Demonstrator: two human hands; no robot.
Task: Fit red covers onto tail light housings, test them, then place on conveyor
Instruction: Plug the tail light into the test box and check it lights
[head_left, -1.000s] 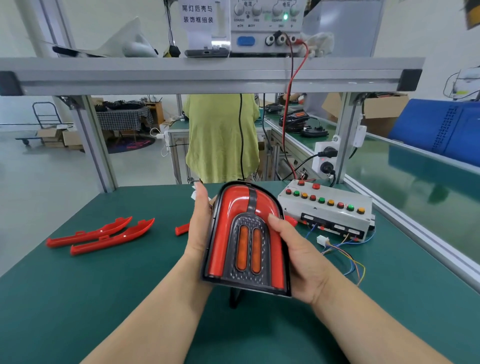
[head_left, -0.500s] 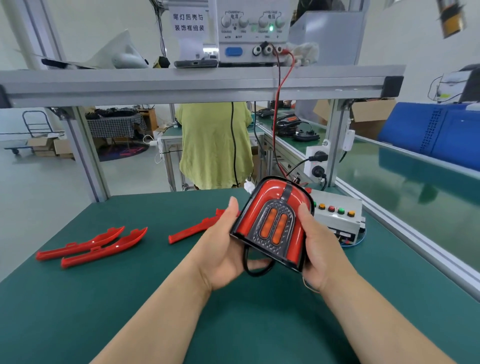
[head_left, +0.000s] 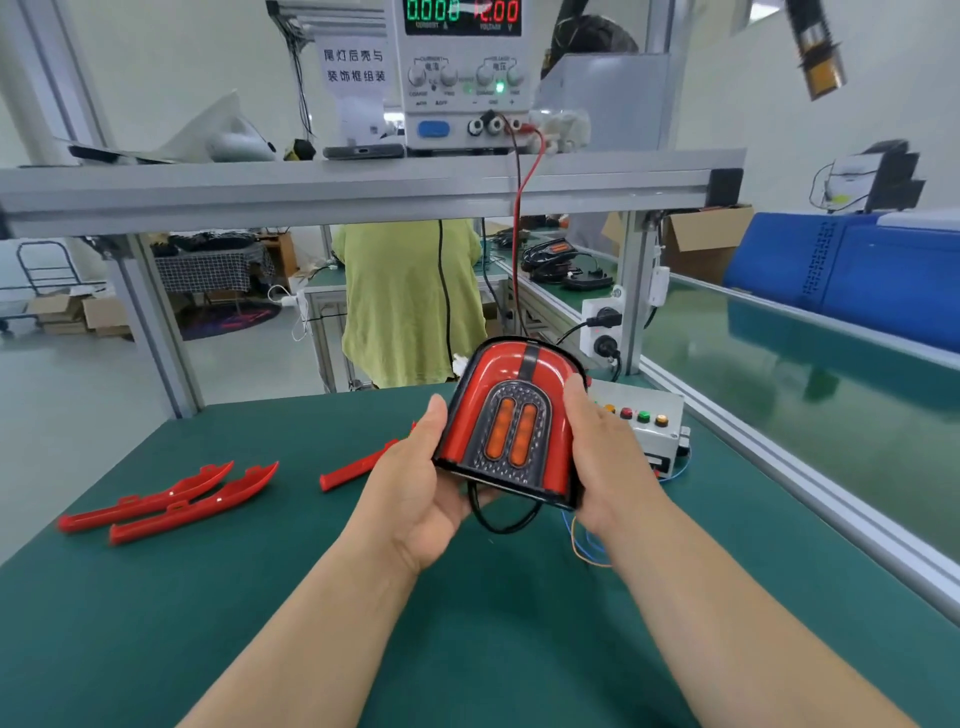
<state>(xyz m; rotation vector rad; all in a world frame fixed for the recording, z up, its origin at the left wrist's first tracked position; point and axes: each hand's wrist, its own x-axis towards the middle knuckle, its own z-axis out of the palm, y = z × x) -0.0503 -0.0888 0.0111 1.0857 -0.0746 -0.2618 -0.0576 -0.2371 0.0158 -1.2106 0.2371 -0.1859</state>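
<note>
Light (head_left: 511, 421) shifted right
Left hand (head_left: 410, 499) and right hand (head_left: 608, 467) clasp its sides; it is now nearer the tester (head_left: 660, 441), so I expect testing.

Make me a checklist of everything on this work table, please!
Surface: green mat.
Job's things: tail light held up; two red covers at left, a third beside the left hand; conveyor at right.
Clutter: phone on shelf.
Hands: left hand and right hand grip the light's sides.
Cables: black lead loops under light; red wire hangs from power supply.
Surroundings: button box; person behind.
</note>
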